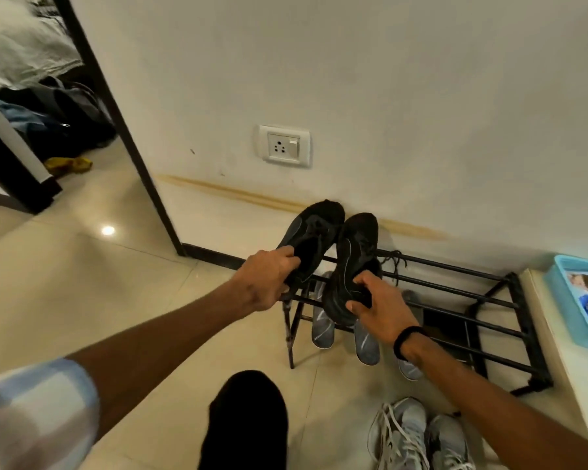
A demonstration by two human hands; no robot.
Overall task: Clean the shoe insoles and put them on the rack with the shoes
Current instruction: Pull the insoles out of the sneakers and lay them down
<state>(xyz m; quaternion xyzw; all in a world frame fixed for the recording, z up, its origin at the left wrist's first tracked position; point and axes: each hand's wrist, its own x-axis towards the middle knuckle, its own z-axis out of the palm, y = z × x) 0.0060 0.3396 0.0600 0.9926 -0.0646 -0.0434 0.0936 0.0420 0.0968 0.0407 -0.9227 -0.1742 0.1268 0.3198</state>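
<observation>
Landmark for all positions: the black metal rack (462, 293) standing against the wall.

Left hand (265, 279): fingers curled round the heel end of one black shoe (314, 239), grasping it. The shoe is held above the rack's left end, toe up toward the wall.

Right hand (379, 308): thumb and fingers clamp the heel of the second black shoe (352, 262), grasping it. This shoe is over the rack's top bars, just right of the first; whether its sole touches the bars cannot be told. Its laces trail onto the bars.

Insoles (321, 325): three grey ones visible on the rack's lower tier at the left end, under the held shoes, heel ends projecting past the front bar. One is partly hidden behind the right wrist. A fourth may be covered; cannot confirm. Whether they are clean cannot be judged at this resolution.

Grey sneakers (418, 435): a pair on the floor in front of the rack, near the person's foot, not yet on it.

Judgement on progress: insoles appear placed, so the cleaning step is likely finished. The black pair is being set on the top tier now. Remaining: release both black shoes squarely on the bars, then lift the grey pair onto the rack. Task roughly past halfway.
</observation>
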